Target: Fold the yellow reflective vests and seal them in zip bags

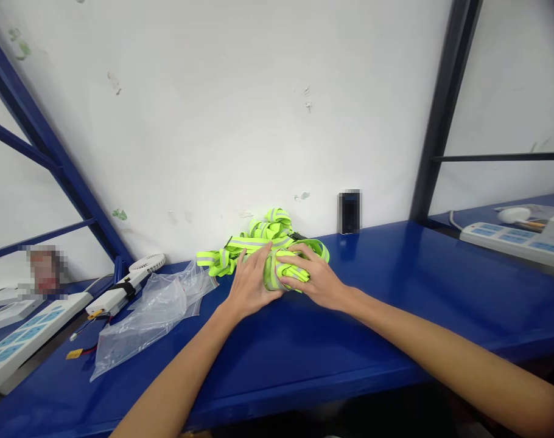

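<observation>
A folded bundle of neon yellow-green reflective straps (293,266) sits between my two hands, low over the blue table. My left hand (254,281) grips its left side, where a clear plastic layer seems to cover the straps. From the right, my right hand (316,277) closes its fingers round the bundle. Just behind, a loose heap of the same straps (270,228) with grey stripes and dark buckles lies near the wall. The underside of the held bundle is hidden.
Clear plastic bags (153,310) lie left of my left hand. Beyond them are a white fan (148,263), a white device with wires (117,296) and a power strip (30,340). A black phone-like object (350,212) leans on the wall; another power strip (517,240) is right.
</observation>
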Available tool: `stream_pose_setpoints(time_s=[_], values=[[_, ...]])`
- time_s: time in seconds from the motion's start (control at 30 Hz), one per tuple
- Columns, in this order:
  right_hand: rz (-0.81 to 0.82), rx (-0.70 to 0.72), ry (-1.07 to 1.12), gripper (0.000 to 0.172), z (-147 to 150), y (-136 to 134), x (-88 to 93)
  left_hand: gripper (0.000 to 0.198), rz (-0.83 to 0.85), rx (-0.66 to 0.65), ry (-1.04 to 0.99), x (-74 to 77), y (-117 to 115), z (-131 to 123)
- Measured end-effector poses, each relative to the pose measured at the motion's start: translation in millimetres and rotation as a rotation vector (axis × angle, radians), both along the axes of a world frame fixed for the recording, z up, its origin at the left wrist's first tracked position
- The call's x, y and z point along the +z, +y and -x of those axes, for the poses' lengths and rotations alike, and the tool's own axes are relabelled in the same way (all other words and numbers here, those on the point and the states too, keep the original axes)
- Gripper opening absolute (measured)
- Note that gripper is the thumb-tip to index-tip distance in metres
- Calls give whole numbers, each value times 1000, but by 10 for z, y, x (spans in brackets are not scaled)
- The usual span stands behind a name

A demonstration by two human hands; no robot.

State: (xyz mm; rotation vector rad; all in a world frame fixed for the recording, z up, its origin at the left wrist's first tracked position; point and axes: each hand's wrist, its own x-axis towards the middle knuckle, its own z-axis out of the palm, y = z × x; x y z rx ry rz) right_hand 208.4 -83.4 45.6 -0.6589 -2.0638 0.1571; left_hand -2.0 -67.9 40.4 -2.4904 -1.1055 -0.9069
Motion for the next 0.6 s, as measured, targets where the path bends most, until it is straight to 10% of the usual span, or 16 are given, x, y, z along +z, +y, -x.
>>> stream_pose_setpoints(time_s=[0.6], values=[[271,22,130,19,1,-99,69,80,131,-149,-161,-107,-99,-186]])
